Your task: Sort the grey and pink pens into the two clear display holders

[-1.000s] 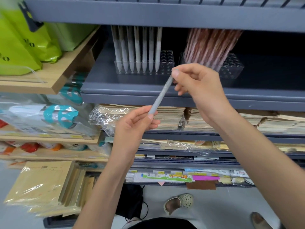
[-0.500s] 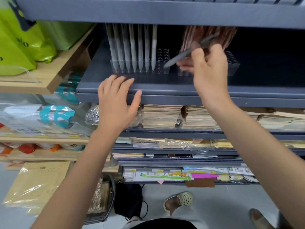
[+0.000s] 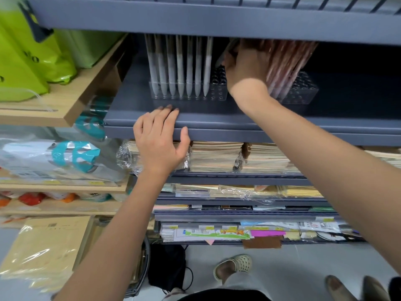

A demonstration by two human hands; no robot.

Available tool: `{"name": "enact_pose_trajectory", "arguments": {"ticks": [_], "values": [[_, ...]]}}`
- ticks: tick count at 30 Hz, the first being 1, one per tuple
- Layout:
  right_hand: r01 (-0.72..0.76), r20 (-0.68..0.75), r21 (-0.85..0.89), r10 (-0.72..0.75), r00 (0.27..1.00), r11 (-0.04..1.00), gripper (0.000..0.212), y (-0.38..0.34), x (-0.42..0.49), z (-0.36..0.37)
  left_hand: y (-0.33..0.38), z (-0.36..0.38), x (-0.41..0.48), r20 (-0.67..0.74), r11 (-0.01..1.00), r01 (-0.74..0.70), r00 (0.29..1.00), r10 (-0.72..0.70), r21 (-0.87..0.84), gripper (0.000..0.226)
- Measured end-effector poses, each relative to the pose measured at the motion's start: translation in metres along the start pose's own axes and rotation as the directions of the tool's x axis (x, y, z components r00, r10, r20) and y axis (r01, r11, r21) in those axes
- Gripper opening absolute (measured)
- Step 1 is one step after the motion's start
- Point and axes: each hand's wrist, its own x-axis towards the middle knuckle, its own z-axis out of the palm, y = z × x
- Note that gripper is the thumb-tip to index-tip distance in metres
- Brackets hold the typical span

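Observation:
Several grey pens point(image 3: 180, 68) stand upright in the left clear holder point(image 3: 219, 92) on the dark grey shelf point(image 3: 217, 118). Its right-hand holes hold no pens. A bundle of pink pens point(image 3: 286, 61) leans in the right clear holder point(image 3: 303, 92). My right hand point(image 3: 245, 68) reaches in between the two holders and pinches a grey pen point(image 3: 219, 60); only a blurred part of it shows at my fingers, just above the left holder's right end. My left hand point(image 3: 160, 137) rests on the shelf's front edge, fingers on top, thumb on the lip.
The shelf above point(image 3: 217, 18) hangs low over the pens. Green bags point(image 3: 32, 57) sit on a wooden shelf point(image 3: 54, 114) to the left. Wrapped notebook stacks point(image 3: 217, 157) fill the shelf below, with paper goods further down.
My right hand has carried the grey pen deeper into the shelf, down toward the left holder's right end. My left hand let go of the pen, then settled on the shelf edge.

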Motion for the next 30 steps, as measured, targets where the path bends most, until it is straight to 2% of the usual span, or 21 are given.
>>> {"name": "enact_pose_trajectory", "arguments": {"ticks": [5,11,14,18,21,24,30], "values": [[0.061,0.023,-0.03,-0.06,0.998,0.998,0.027,-0.003,0.006,0.009,-0.002,0.001,0.0,-0.017,1.0,-0.012,1.0,0.012,0.012,0.037],[0.05,0.067,-0.126,-0.041,0.997,0.991,0.039,-0.009,0.018,0.016,-0.001,0.002,0.0,-0.035,0.999,-0.021,0.999,0.023,0.035,0.037],[0.054,0.169,-0.146,-0.029,0.985,0.988,0.021,-0.011,0.021,0.018,-0.002,0.003,0.0,-0.033,0.999,-0.024,0.999,0.026,0.04,0.038],[0.018,0.246,-0.128,0.014,0.969,0.992,0.042,-0.013,0.025,0.018,-0.002,0.004,0.0,-0.037,0.998,-0.027,0.999,0.029,0.048,0.038],[0.005,0.234,-0.123,0.024,0.972,0.992,0.041,-0.014,0.025,0.015,-0.002,0.004,0.0,-0.034,0.999,-0.03,0.999,0.032,0.046,0.039],[-0.017,0.211,-0.058,0.029,0.977,0.998,0.024,-0.014,0.021,0.014,-0.002,0.003,0.0,-0.032,0.999,-0.026,0.999,0.027,0.047,0.039],[-0.077,0.17,-0.062,0.086,0.982,0.995,0.037,-0.022,0.019,0.009,-0.001,0.002,0.0,-0.013,0.999,-0.022,1.0,0.022,0.034,0.039]]}}
